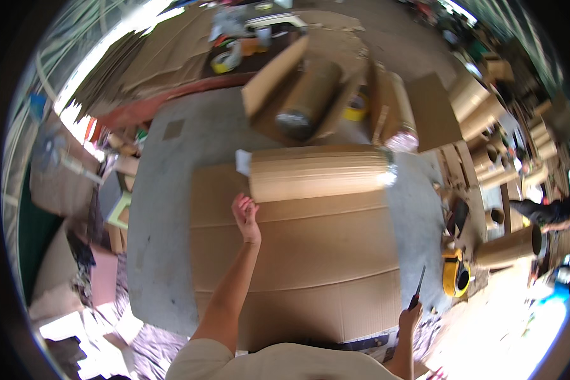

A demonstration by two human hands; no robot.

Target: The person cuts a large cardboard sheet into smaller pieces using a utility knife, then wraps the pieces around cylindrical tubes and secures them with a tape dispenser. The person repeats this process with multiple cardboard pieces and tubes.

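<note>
Two bare hands work over a large flat cardboard sheet [297, 266] spread on a grey concrete floor [164, 253]. Nearest the camera, at the lower right, the right hand [410, 315] is closed in a fist around the handle of a slim knife [417, 288], whose dark blade points up and away, just off the sheet's right edge. Just beyond the knife, on the floor to the right, lies a yellow tape roll [455, 273]. Farther in, the left arm stretches forward over the middle of the sheet, and the left hand [245, 212] is loosely curled with the fingers bent; it sits right at the near left corner of a long cardboard-wrapped roll [316, 172], though I cannot tell whether it grips anything or only touches. That roll lies crosswise on the sheet's far end, with a small white flap [243, 162] at its left end and shiny clear wrap at its right end. Beyond it, another wrapped cylinder [307, 98] rests in an open cardboard piece, and a second yellow tape roll [357, 107] lies just beside it. Farther still, flattened cardboard stacks [164, 57] fill the upper left, and cardboard tubes [481, 107] stand grouped at the right.
</note>
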